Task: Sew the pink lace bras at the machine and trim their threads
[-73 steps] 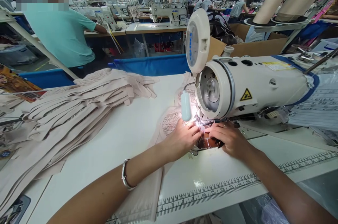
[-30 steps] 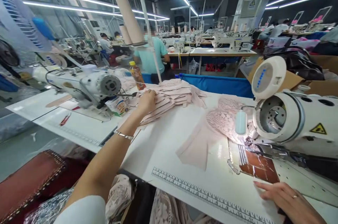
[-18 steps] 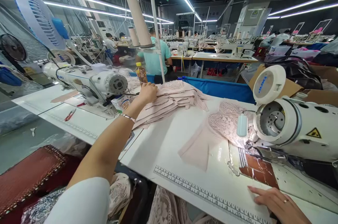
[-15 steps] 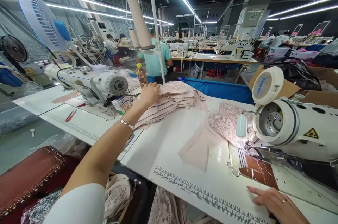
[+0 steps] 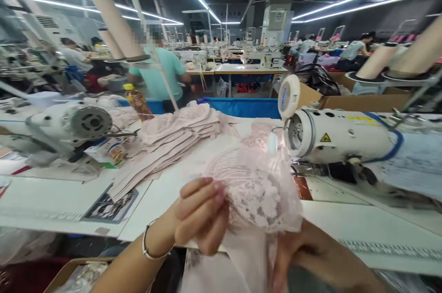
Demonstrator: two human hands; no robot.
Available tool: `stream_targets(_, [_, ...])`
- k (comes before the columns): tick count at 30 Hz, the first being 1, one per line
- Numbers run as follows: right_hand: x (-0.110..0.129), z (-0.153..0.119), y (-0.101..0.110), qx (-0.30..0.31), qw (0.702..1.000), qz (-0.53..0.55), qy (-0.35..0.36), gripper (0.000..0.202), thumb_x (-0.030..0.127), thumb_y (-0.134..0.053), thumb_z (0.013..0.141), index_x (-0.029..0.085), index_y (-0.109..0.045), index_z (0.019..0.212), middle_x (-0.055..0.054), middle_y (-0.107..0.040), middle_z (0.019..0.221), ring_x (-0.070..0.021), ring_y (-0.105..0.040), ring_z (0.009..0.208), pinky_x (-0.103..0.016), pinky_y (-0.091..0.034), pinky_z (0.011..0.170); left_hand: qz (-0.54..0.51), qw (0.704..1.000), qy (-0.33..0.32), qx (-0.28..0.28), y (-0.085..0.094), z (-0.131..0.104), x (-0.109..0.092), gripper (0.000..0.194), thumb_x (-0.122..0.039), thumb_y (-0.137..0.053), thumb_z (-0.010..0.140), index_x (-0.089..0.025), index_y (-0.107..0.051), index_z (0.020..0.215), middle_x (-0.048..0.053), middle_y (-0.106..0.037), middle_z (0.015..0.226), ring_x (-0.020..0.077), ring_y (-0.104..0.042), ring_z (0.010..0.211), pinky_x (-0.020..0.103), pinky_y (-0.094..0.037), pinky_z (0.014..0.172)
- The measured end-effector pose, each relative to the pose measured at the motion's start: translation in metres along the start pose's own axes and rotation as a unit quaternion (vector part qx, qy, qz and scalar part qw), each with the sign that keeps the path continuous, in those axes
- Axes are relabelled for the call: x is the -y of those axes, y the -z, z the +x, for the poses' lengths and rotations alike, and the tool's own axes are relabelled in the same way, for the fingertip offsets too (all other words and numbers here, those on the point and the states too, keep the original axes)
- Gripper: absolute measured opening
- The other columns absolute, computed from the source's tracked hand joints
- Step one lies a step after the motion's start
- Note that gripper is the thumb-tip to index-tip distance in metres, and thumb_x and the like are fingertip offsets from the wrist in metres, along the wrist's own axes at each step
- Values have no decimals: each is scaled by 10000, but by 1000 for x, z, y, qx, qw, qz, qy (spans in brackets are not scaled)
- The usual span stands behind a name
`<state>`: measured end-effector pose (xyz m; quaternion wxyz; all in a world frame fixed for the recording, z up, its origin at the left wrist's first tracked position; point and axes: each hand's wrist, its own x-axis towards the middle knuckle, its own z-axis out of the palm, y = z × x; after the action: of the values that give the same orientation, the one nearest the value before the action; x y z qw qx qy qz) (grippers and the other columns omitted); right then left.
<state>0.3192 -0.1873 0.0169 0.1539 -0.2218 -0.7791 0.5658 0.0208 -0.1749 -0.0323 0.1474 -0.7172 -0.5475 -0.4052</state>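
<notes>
A pale pink lace piece (image 5: 255, 192) is held up over the table's front edge, with sheer fabric hanging below it. My left hand (image 5: 202, 215), wearing a bracelet at the wrist, pinches the lace's left edge. Under its lower right side, my right hand (image 5: 293, 251) grips the fabric, its fingers partly hidden and blurred. Behind and to the left lies a layered stack of pink pieces (image 5: 172, 132). More pink lace reaches back toward the head of the right sewing machine (image 5: 338, 134).
Another sewing machine (image 5: 69, 123) stands at the left, beside a small box (image 5: 107, 152) and a bottle (image 5: 138, 102). A dark picture sheet (image 5: 110, 203) lies near the front edge. Thread cones (image 5: 107, 12) rise behind. A person in turquoise (image 5: 157, 72) sits beyond.
My left hand has left the stack and come forward to the lace. My right hand has moved from the tabletop to the fabric, which is now lifted. The view has turned right.
</notes>
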Motion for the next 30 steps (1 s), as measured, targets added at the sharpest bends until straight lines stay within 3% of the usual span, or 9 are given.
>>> stream_targets(2, [6,1,-7,28,999,10,-11,369,255,-464,998,237,-813,878,-53,-767,849,-195,-707,828,-304,-544,846,29,999,-39,23,-12,14,-7,201,-325,-569,912,-359,-699,1062,78,-681,1025,282,-621,1032,488,-492,949])
stream_targets(6, [-16,-12,-19,-140,980,-103,-93,292,129,-466,925,233,-737,893,-31,-706,916,-178,-665,873,-277,-512,822,106,991,-13,81,-28,22,-18,352,-201,-531,934,-205,-653,1264,197,-600,1298,359,-497,1233,568,-396,1027])
stream_targets(10, [-48,-19,-27,-202,964,-124,-121,206,172,-486,927,238,-679,902,-52,-660,1040,-196,-638,965,-299,-502,850,-83,959,58,265,-32,-24,-51,420,-392,-481,983,-186,-732,717,143,-673,887,295,-555,886,452,-459,808])
stream_targets(14, [-69,-4,-42,-315,943,-66,-91,357,393,-447,998,204,-586,729,-22,-572,795,-167,-571,733,-279,-460,705,-405,809,202,375,-32,-57,-94,496,-581,-525,927,-180,-710,702,102,-691,888,272,-581,913,375,-459,830])
stream_targets(17, [-80,10,-55,-468,879,4,-90,428,590,-513,935,221,-462,723,31,-466,651,-149,-465,614,-268,-392,596,-538,670,391,329,-36,-61,-109,504,-655,-600,848,-164,-713,847,68,-677,791,229,-580,765,319,-467,727])
stream_targets(19, [-85,16,-62,-499,860,45,-95,447,645,-540,900,222,-466,778,31,-488,666,-155,-464,641,-269,-392,609,-579,618,442,294,-40,-60,-109,521,-678,-628,814,-167,-700,891,53,-666,775,209,-565,718,300,-464,694])
stream_targets(21, [-86,18,-66,-479,870,60,-97,464,647,-490,927,214,-472,761,27,-475,656,-153,-441,647,-274,-381,619,-563,628,446,300,-43,-60,-105,538,-706,-620,805,-169,-659,800,37,-633,729,189,-529,685,284,-449,675])
stream_targets(24, [-85,17,-68,-458,881,44,-109,512,640,-406,962,222,-376,668,53,-328,597,-126,-326,596,-275,-300,569,-478,696,402,355,-46,-59,-98,643,-808,-545,778,-187,-500,616,8,-513,615,168,-438,640,274,-404,632])
stream_targets(30, [-80,7,-56,-385,913,-30,-132,560,654,-394,955,224,-328,603,55,-339,547,-111,-322,568,-274,-265,543,-395,752,306,430,-45,-54,-103,599,-772,-386,858,-215,-452,651,22,-508,660,201,-459,689,305,-396,679])
